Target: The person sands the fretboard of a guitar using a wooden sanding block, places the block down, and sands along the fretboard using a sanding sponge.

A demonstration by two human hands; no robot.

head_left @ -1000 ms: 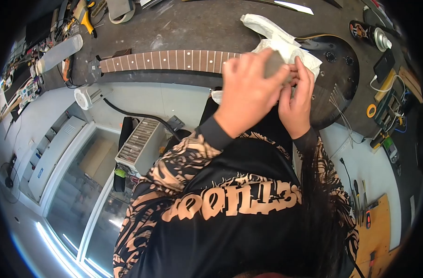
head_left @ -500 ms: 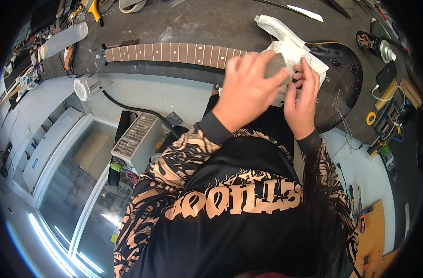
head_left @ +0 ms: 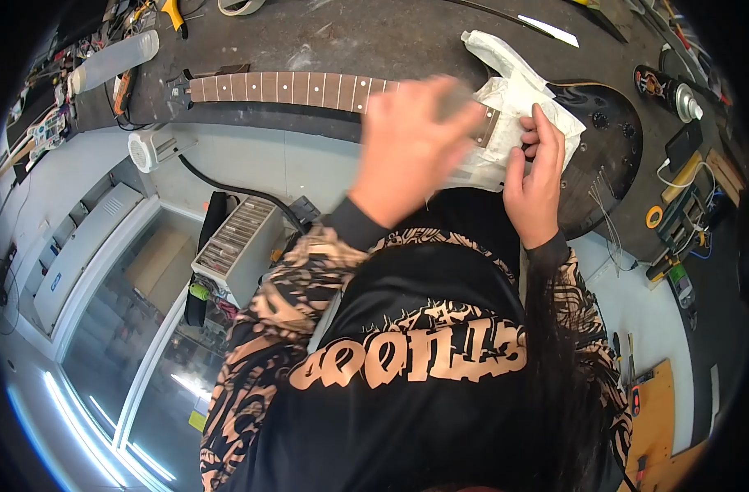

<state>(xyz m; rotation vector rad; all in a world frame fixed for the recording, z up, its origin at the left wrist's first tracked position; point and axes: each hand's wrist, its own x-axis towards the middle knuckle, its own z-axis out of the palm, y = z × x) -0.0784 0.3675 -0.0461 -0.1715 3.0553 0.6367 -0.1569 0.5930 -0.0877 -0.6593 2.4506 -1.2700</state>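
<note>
fretboard [head_left: 288, 89], partly hidden by left hand [head_left: 403, 152], grey block [head_left: 455, 100] blurred

1. Fretboard [head_left: 292, 88]: brown wood, matt, crossed by thin metal-looking frets.
2. Guitar body [head_left: 614, 157]: dark, smooth, glossy.
3. Covering [head_left: 518, 92]: white, crinkled, paper-like.
4. Block [head_left: 454, 100]: grey, too blurred to tell its material.
5. Tabletop [head_left: 383, 43]: dark, mostly matt, scuffed with pale marks.
6. Can [head_left: 674, 95]: printed, with a shiny silvery shoulder.
7. Shirt [head_left: 415, 422]: smooth black cloth.
</note>
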